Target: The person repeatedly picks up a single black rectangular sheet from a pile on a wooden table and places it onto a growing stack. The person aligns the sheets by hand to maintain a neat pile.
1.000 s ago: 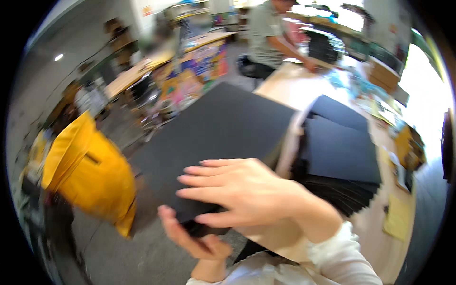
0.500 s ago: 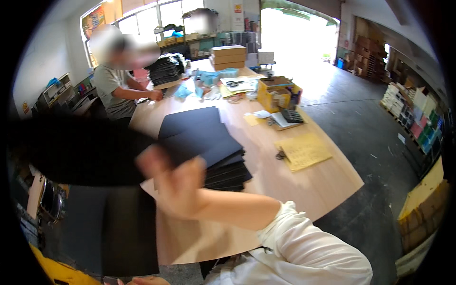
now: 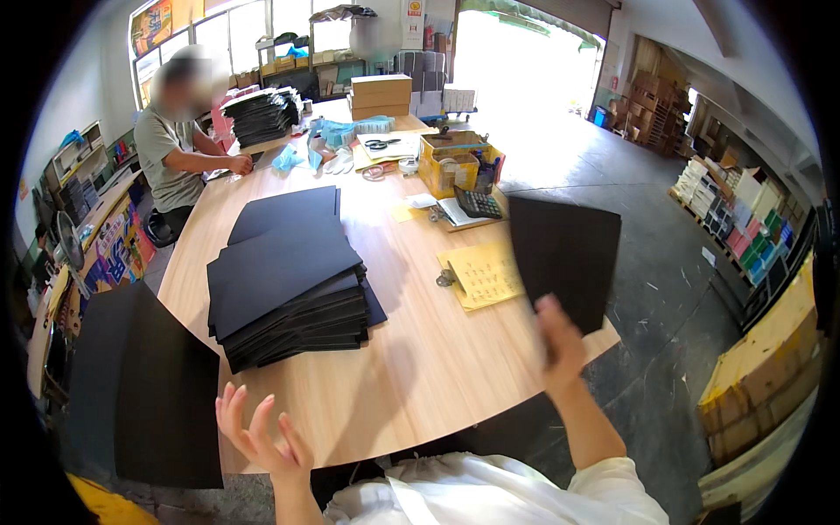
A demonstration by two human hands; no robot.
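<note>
My right hand (image 3: 560,343) grips the lower edge of a black rectangular sheet (image 3: 567,258), which it holds up over the table's right side. My left hand (image 3: 264,435) is raised above the table's near left edge, its fingers spread and nothing in them. Just beyond it lies an uneven stack of black folders or boards (image 3: 284,293), with more dark sheets behind. To the left of this hand, a large black panel (image 3: 166,394) hangs or leans beside the table edge; what supports it is hidden.
On the wooden table (image 3: 385,385) lie a yellow clipboard (image 3: 483,278), a calculator (image 3: 477,203), scissors (image 3: 381,144) and a yellow box (image 3: 448,166). Cardboard boxes (image 3: 381,96) stand farther back. Another person (image 3: 179,144) works at the far left beside a dark stack (image 3: 261,118).
My right hand has swung from the left across to the right with the black sheet. My left hand has risen from the bottom edge, fingers spread. The view has shifted.
</note>
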